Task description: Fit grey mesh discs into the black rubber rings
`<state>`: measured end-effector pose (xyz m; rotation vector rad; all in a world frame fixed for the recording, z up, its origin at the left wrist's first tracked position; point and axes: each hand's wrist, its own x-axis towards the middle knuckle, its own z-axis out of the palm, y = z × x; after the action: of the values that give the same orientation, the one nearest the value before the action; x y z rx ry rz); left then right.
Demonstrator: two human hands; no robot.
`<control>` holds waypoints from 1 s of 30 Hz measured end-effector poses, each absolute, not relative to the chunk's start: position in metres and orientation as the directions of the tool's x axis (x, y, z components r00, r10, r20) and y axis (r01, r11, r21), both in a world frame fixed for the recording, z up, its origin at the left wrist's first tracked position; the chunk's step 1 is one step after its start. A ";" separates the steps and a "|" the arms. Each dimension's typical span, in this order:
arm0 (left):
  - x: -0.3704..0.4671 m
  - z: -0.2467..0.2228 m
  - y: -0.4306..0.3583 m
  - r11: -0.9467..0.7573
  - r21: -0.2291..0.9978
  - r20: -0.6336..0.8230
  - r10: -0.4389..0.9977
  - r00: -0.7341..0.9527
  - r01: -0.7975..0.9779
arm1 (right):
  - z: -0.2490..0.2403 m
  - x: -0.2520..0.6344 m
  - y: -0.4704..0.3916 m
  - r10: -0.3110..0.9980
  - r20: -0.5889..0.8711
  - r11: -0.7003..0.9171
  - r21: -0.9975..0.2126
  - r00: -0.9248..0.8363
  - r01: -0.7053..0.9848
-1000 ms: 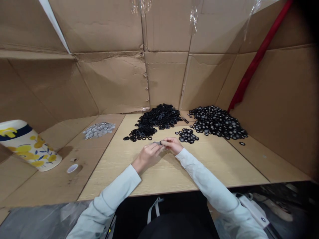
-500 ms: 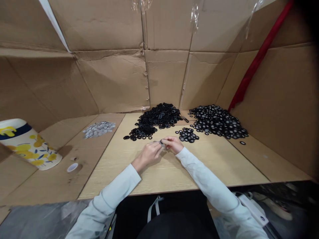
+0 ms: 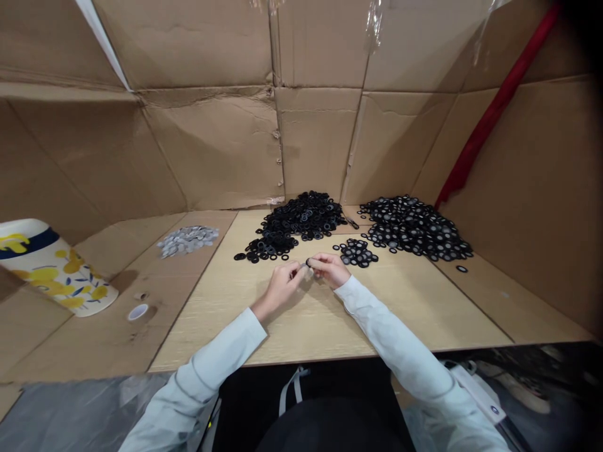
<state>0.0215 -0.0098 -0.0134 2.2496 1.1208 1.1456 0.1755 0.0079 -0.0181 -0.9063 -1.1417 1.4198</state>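
Right hand [image 3: 332,270]: grip pinching black ring [image 3: 308,262]. Left hand [image 3: 281,286]: grip's hold unclear. Risk: ring could drop, if pinched loosely.

One grey-disc pile [image 3: 188,241]; one black-ring heap [image 3: 304,216]; two rimmed-disc piles [image 3: 414,227] (one big, one small); two hands [image 3: 280,286] [image 3: 332,270].

A small black ring [image 3: 309,262] is pinched in the right fingers [image 3: 322,259]. A grey disc [image 3: 304,266], partly hidden, sits just beside it.
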 end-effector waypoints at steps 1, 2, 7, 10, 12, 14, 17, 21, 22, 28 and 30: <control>0.023 -0.013 -0.010 -0.569 0.700 0.464 0.822 0.331 0.431 | -0.018 0.176 0.007 0.986 0.052 0.008 -0.963 -0.158 -0.269; 0.024 -0.013 -0.010 -0.525 0.770 0.422 0.845 0.327 0.363 | -0.018 0.176 0.007 0.986 0.055 0.010 -0.961 -0.156 -0.275; 0.031 -0.014 -0.009 -0.281 0.960 0.269 0.917 0.293 0.000 | -0.020 0.176 0.009 0.987 0.067 0.031 -0.971 -0.145 -0.236; 0.032 -0.015 -0.008 -0.178 0.977 0.198 0.961 0.193 -0.116 | -0.023 0.176 0.010 0.987 0.073 0.044 -0.980 -0.146 -0.196; 0.031 -0.014 -0.007 -0.117 0.980 0.145 0.974 0.175 -0.159 | -0.023 0.177 0.011 0.983 0.071 0.037 -0.980 -0.168 -0.197; 0.030 -0.013 -0.006 -0.090 0.979 0.120 0.979 0.165 -0.181 | -0.022 0.178 0.010 0.980 0.060 0.019 -0.978 -0.191 -0.207; 0.029 -0.011 -0.005 -0.107 0.979 0.132 0.981 0.143 -0.174 | -0.019 0.179 0.008 0.978 0.043 0.000 -0.978 -0.206 -0.209; 0.029 -0.009 -0.005 -0.106 0.983 0.127 0.983 0.135 -0.152 | -0.017 0.178 0.007 0.981 0.053 0.020 -0.985 -0.187 -0.173; 0.029 -0.009 -0.006 -0.100 0.984 0.121 0.983 0.136 -0.149 | -0.017 0.178 0.007 0.982 0.054 0.026 -0.987 -0.179 -0.156; 0.031 -0.007 -0.010 -0.010 0.981 0.071 0.949 0.308 -0.195 | -0.020 0.180 0.011 0.993 0.088 0.081 -0.993 -0.081 -0.081; 0.032 -0.008 -0.010 0.026 0.975 0.053 0.939 0.341 -0.221 | -0.022 0.180 0.013 0.993 0.104 0.102 -0.994 -0.051 -0.043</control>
<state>0.0322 -0.0105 -0.0077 1.2008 0.7837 1.0561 0.1805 0.0126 -0.0220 -1.0778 -1.2646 1.1901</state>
